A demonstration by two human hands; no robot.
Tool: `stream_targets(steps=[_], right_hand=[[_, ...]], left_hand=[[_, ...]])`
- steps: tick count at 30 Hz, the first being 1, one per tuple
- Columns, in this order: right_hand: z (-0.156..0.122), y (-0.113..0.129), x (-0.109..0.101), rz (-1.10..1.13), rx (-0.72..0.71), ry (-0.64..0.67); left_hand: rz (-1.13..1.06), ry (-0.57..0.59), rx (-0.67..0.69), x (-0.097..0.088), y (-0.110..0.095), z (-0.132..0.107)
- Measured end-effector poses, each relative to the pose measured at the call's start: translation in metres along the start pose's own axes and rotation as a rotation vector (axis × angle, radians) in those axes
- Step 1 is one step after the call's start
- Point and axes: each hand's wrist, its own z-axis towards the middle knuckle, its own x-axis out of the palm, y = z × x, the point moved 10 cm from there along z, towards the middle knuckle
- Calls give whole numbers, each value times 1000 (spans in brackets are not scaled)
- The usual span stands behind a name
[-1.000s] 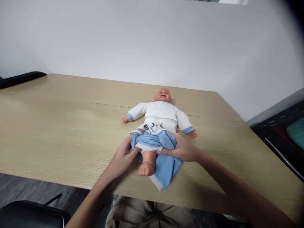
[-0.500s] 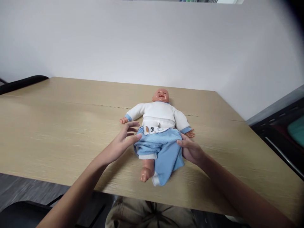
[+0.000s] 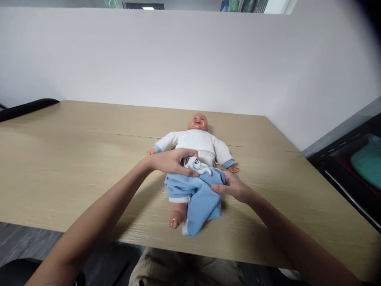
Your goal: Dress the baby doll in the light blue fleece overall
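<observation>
A baby doll (image 3: 196, 139) lies on its back on the table, head at the far side, in a white top with blue cuffs. Blue fleecy trousers (image 3: 198, 194) cover its lower body. One bare foot (image 3: 177, 216) sticks out of the trouser leg on the left; the other leg of the trousers lies loose and looks flat. My left hand (image 3: 175, 162) is closed on the waistband, thumb outside and fingers toward the inside, by a printed white patch (image 3: 198, 165). My right hand (image 3: 233, 186) pinches the trousers at their right side.
The wooden table (image 3: 89, 159) runs up to a white partition (image 3: 166, 59). A black chair back (image 3: 29, 108) shows at the left. On the right stands a dark rack (image 3: 351, 159) with a green item (image 3: 369, 159) in it.
My left hand has moved right, from beside the trousers onto the waistband, and closed on it. The waistband's printed patch is bunched up. My right hand keeps its place at the side.
</observation>
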Motion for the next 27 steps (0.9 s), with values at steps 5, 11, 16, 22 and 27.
stream_targets(steps=[5, 11, 16, 22, 27], right_hand=[[-5, 16, -6, 46, -54, -22], [-1, -4, 1, 414, 6, -182], [-5, 3, -7, 358, -5, -199], [-8, 11, -14, 338, -22, -173], [-11, 4, -3, 185, 98, 109]], left_hand=[[-251, 88, 49, 8, 2, 11], [-231, 146, 24, 20, 3, 35], [-206, 208, -48, 26, 9, 43], [-314, 380, -27, 44, 20, 36], [-316, 226, 62, 29, 19, 38]])
